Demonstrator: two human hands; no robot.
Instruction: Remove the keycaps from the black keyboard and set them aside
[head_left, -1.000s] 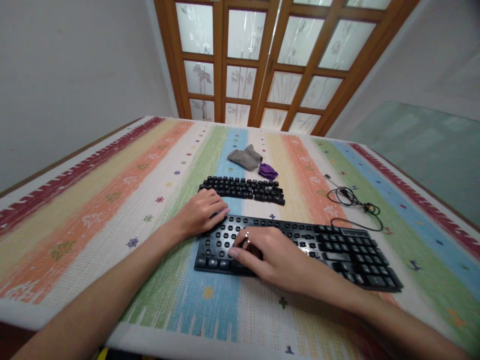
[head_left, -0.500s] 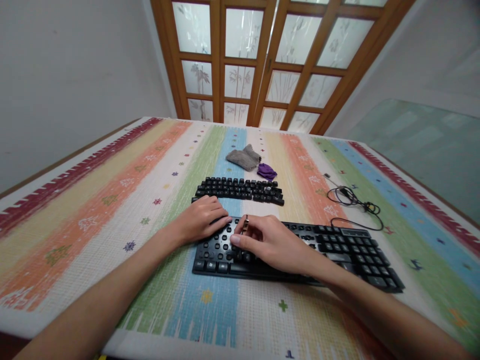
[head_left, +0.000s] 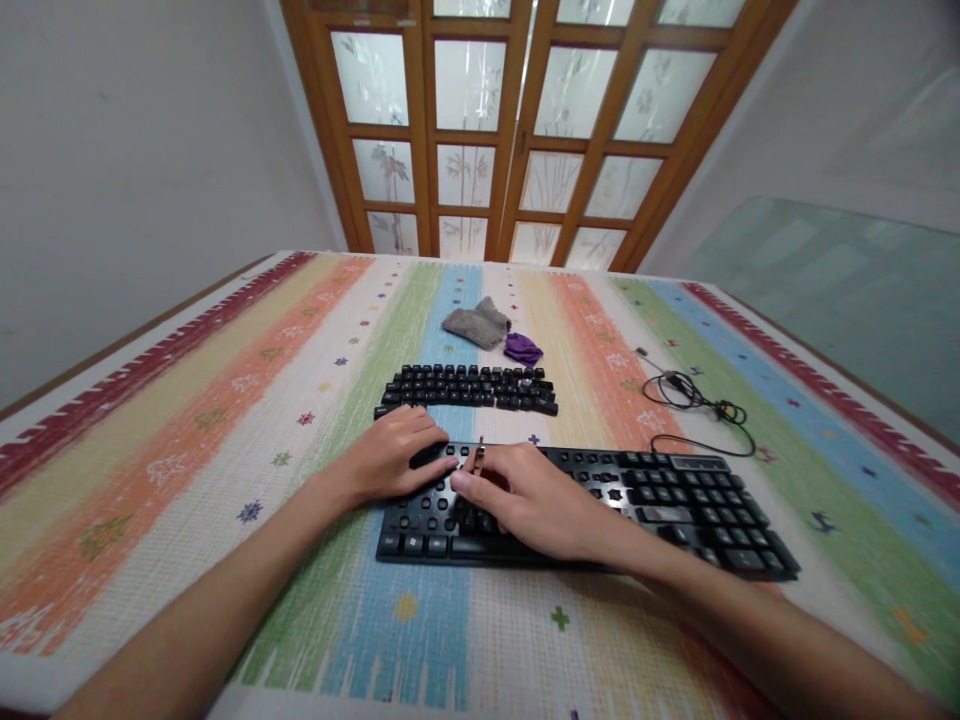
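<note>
A black keyboard (head_left: 480, 549) lies in front of me. Many keys at its left and middle have no caps, while its right block is still capped. My left hand (head_left: 394, 452) rests at the keyboard's upper left edge, thumb stretched over the bare keys and fingers extended. Over the left-middle keys, my right hand (head_left: 529, 495) pinches a small shiny gold-brown tool (head_left: 479, 457) between thumb and forefinger; its lower end is hidden. Just beyond the keyboard, removed black keycaps (head_left: 469, 387) stand in several rows, close to my left fingers.
A grey cloth (head_left: 480, 325) and a purple cloth (head_left: 523, 350) lie behind the keycap rows. At the right, a coiled black cable (head_left: 686, 393) lies on the striped tablecloth (head_left: 300, 560). Wooden doors with glass panes (head_left: 469, 85) stand beyond the table.
The whole view has shifted slightly, with the table lower and a little further left in the picture. Both hands stay at the keyboard, and the right still pinches the tool.
</note>
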